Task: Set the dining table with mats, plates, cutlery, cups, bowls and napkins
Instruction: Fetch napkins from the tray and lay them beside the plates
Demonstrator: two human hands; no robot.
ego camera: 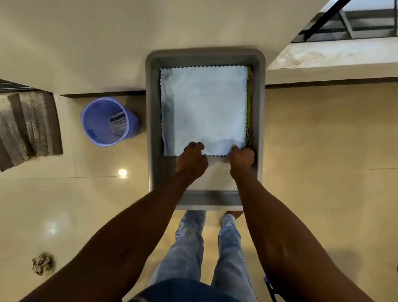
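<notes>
A grey plastic tray stands in front of me against the wall. Inside it lies a pale blue napkin with a zigzag edge, on top of a stack whose green and pink edges show along the right side. My left hand grips the napkin's near edge towards its middle. At the near right corner my right hand pinches the same napkin. Both forearms reach forward over my legs.
A blue bin with a paper packet inside stands on the floor left of the tray. Further left lies a striped brown doormat. A crumpled scrap sits on the tiles at lower left. A window ledge runs at upper right.
</notes>
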